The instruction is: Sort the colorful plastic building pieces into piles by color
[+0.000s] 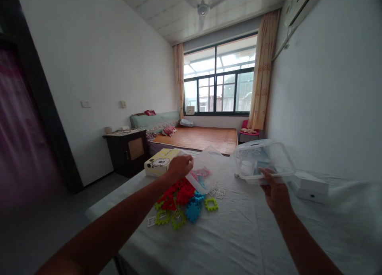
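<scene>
My left hand (180, 165) is closed, pinching the edge of a clear plastic bag (209, 159). Pink and light blue pieces show in or behind the bag. My right hand (276, 189) grips the near rim of a clear plastic box (243, 171), which is tilted towards me. Below the bag lies a pile of flat toothed plastic building pieces: red pieces (183, 193), blue pieces (193, 211) and lime green frames (178, 220). One green frame (211, 204) lies apart on the right. Small white grid pieces (220, 193) lie near the bag.
A yellow cartoon-printed box (158, 165) stands left of the bag. A white box (312, 187) sits right of my right hand. Pale cloth (235, 235) covers the table. Beyond are a bed (199, 136), a dark cabinet (128, 149) and a pink chair (249, 129).
</scene>
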`<state>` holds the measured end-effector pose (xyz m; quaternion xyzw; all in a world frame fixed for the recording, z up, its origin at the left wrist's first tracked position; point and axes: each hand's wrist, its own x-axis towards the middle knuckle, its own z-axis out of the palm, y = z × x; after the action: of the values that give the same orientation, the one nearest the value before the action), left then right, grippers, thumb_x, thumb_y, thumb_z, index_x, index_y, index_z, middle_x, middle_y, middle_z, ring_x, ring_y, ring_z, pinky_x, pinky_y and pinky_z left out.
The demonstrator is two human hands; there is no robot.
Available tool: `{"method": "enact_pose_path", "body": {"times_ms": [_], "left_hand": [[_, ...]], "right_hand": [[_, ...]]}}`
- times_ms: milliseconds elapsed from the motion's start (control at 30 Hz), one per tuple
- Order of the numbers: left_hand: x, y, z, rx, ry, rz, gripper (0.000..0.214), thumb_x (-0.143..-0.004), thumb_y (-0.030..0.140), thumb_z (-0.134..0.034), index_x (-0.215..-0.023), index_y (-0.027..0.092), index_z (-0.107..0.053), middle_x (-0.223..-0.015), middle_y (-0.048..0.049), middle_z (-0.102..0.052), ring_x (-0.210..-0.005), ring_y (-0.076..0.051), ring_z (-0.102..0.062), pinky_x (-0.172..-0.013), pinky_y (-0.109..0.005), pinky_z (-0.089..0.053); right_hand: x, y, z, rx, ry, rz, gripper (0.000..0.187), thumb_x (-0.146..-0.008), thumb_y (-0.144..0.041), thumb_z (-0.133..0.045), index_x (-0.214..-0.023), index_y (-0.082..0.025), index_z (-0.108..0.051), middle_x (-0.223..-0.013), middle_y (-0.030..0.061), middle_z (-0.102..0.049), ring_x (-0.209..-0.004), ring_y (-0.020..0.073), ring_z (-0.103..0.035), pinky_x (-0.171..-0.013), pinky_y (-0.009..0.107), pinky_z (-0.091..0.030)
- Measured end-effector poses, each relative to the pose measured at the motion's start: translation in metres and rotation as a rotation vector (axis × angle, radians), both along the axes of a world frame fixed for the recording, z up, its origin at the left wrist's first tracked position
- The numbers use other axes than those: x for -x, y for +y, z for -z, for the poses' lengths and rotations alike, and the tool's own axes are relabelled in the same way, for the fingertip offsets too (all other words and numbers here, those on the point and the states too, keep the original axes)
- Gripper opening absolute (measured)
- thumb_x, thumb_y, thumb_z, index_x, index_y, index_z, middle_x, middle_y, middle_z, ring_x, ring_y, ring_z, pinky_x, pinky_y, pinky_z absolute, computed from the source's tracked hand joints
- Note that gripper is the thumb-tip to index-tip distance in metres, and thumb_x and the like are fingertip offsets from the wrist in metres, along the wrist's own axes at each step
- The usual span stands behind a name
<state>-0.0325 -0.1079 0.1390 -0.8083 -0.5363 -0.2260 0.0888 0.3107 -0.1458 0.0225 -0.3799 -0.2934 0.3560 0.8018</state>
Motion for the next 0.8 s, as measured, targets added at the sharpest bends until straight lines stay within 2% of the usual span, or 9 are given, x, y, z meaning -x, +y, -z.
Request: {"method": "enact_pose_path", "body": {"times_ms": [67, 133, 200, 300, 433, 533, 667, 733, 800], "left_hand": [[-0.025, -0.008, 0.037, 0.068, -0.038, 0.065, 0.020, -0.083, 0.030, -0.049, -0.084, 0.021, -0.067, -0.072, -0.0004, -0.065, -0.067, -0.015, -0.059, -0.060, -0.023, -0.036], [-0.047, -0.017, 0.071, 0.182, -0.158, 0.136, 0.018, -0.080, 0.027, -0.051, -0.080, 0.019, -0.067, -0.068, -0.0002, -0.063, -0.065, -0.014, -0.057, -0.058, -0.022, -0.034], [-0.063, -0.025, 0.099, 0.268, -0.255, 0.147, 0.017, -0.078, 0.025, -0.052, -0.077, 0.017, -0.066, -0.066, -0.0002, -0.062, -0.063, -0.013, -0.056, -0.057, -0.022, -0.033], [-0.074, -0.033, 0.126, 0.344, -0.344, 0.151, 0.014, -0.075, 0.023, -0.052, -0.075, 0.016, -0.065, -0.064, 0.0006, -0.058, -0.062, -0.013, -0.053, -0.056, -0.022, -0.031], [-0.073, -0.035, 0.140, 0.484, -0.533, 0.204, 0.015, -0.075, 0.029, -0.055, -0.075, 0.016, -0.062, -0.064, 0.0008, -0.055, -0.064, -0.013, -0.052, -0.057, -0.022, -0.034], [-0.068, -0.035, 0.142, 0.694, -0.699, 0.253, 0.029, -0.082, 0.041, -0.046, -0.076, 0.015, -0.057, -0.060, 0.0021, -0.050, -0.055, -0.012, -0.050, -0.051, -0.021, -0.037], [-0.062, -0.035, 0.143, 0.851, -0.786, 0.270, 0.042, -0.086, 0.053, -0.031, -0.087, 0.016, -0.052, -0.063, 0.0039, -0.048, -0.044, -0.009, -0.050, -0.042, -0.019, -0.037], [-0.059, -0.034, 0.143, 0.923, -0.842, 0.265, 0.047, -0.084, 0.059, -0.032, -0.090, 0.016, -0.050, -0.069, 0.0033, -0.049, -0.044, -0.007, -0.052, -0.040, -0.017, -0.038], [-0.057, -0.032, 0.143, 0.960, -0.846, 0.254, 0.049, -0.083, 0.063, -0.035, -0.089, 0.016, -0.049, -0.072, 0.0028, -0.050, -0.045, -0.006, -0.052, -0.039, -0.015, -0.038]], "right_hand": [[-0.002, -0.013, -0.015, -0.014, -0.183, 0.066, 0.047, -0.064, -0.042, -0.076, -0.105, -0.023, -0.064, -0.103, 0.0041, -0.070, -0.069, 0.0128, -0.061, -0.052, 0.021, -0.049], [0.000, -0.029, -0.022, 0.012, -0.440, 0.124, 0.040, -0.070, -0.044, -0.071, -0.103, -0.021, -0.067, -0.104, 0.0067, -0.070, -0.077, 0.0182, -0.064, -0.063, 0.028, -0.053], [0.004, -0.045, -0.019, 0.039, -0.728, 0.203, 0.032, -0.073, -0.042, -0.067, -0.098, -0.022, -0.071, -0.101, 0.0069, -0.070, -0.085, 0.0229, -0.064, -0.076, 0.035, -0.053], [0.007, -0.068, -0.006, -0.003, -1.114, 0.238, 0.025, -0.074, -0.031, -0.064, -0.097, -0.026, -0.073, -0.101, 0.0046, -0.071, -0.094, 0.0252, -0.063, -0.086, 0.037, -0.050], [0.010, -0.082, 0.014, -0.077, -1.483, 0.176, 0.038, -0.079, -0.019, -0.055, -0.112, -0.032, -0.067, -0.115, -0.0008, -0.067, -0.109, 0.0240, -0.057, -0.089, 0.036, -0.048], [0.013, -0.080, 0.029, -0.091, -1.600, 0.255, 0.043, -0.081, -0.016, -0.053, -0.121, -0.031, -0.062, -0.122, -0.0021, -0.064, -0.115, 0.0235, -0.053, -0.091, 0.036, -0.048], [0.017, -0.073, 0.047, -0.077, -1.751, 0.343, 0.053, -0.081, -0.011, -0.049, -0.130, -0.032, -0.054, -0.129, -0.0031, -0.059, -0.116, 0.0247, -0.051, -0.092, 0.038, -0.046], [0.020, -0.073, 0.050, -0.061, -1.835, 0.330, 0.060, -0.080, -0.006, -0.045, -0.134, -0.032, -0.049, -0.133, -0.0026, -0.056, -0.116, 0.0245, -0.051, -0.092, 0.038, -0.046], [0.020, -0.076, 0.048, -0.049, -1.894, 0.253, 0.070, -0.077, -0.001, -0.040, -0.138, -0.033, -0.044, -0.136, -0.0029, -0.053, -0.118, 0.0227, -0.050, -0.091, 0.036, -0.047]]}}
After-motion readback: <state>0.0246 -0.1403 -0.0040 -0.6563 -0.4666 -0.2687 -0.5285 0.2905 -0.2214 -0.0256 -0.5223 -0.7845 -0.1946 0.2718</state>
